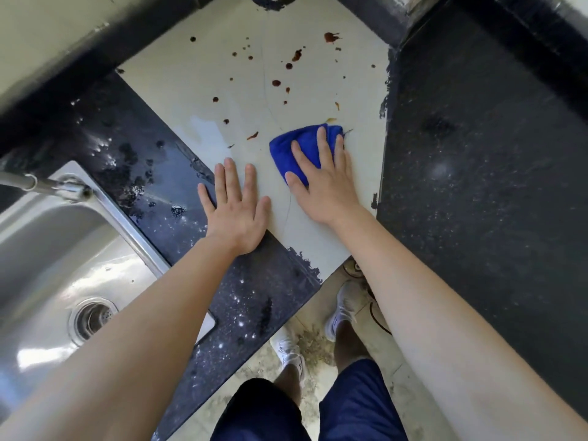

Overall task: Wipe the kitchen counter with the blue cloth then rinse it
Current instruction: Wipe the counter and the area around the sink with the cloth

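The fingers of the right hand lie straight and slightly spread, pressing flat on the blue cloth. The cloth is bunched under them on the pale middle strip of the counter. Just beside it, the left hand rests palm-down on the counter, its fingers straight and close together, holding nothing. Beyond the cloth, toward the wall, dark brown stains are scattered over the pale surface; the patch to the left of the cloth looks wet, though the glare makes that hard to be sure of. Dark speckled stone flanks the pale strip on both sides. A steel sink with its tap sits to the left.
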Motion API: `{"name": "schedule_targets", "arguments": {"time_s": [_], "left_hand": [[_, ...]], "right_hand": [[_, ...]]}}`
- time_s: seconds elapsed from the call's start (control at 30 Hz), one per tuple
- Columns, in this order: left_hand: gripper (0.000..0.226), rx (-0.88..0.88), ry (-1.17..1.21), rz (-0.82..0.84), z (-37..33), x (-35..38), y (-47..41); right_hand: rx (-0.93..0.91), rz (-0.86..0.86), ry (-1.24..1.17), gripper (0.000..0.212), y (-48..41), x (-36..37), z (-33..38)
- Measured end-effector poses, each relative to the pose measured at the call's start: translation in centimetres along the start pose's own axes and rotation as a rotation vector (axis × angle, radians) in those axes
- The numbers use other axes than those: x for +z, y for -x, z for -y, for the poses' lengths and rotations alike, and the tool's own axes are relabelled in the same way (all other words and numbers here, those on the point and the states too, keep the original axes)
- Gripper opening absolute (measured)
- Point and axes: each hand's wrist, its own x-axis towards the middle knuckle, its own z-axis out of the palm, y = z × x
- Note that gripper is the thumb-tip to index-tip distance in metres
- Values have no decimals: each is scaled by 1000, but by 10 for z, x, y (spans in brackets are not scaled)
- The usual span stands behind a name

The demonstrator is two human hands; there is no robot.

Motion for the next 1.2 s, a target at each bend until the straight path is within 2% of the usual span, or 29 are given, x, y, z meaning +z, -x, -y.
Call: {"name": "schedule_targets", "arguments": {"time_s": [0.1, 0.23, 0.3, 0.47, 0.6, 0.7, 0.83, 0.97, 1.03, 1.2], "left_hand": [[66, 5, -14, 3, 2, -1, 0], [66, 16, -18, -8, 2, -1, -1], [66, 18, -25, -9, 2, -1, -2], [65, 14, 1, -3, 0, 0, 0], [65, 16, 6, -1, -1, -1, -1], [65, 13, 0, 27, 1, 0, -1], [66, -2, 27, 29, 3, -1, 2], [71, 21, 94, 50, 5, -9, 3], [78, 40, 78, 3, 12, -13, 4], [101, -48, 24, -154, 39, -38, -6]], "right_hand": [[-206, 10, 45, 61, 74, 21, -13], [-260, 63, 74, 60, 125, 18, -60], [-186, 57, 97, 60, 106, 7, -77], [164, -47, 21, 63, -2, -33, -87], [241, -86, 55, 64, -78, -55, -69], [205, -76, 44, 64, -79, -45, -43], [-98, 25, 53, 64, -10, -21, -32], [-238, 87, 132, 65, 10, -26, -61], [-228, 69, 155, 65, -8, -38, -73], [17, -52, 107, 66, -77, -69, -100]]}}
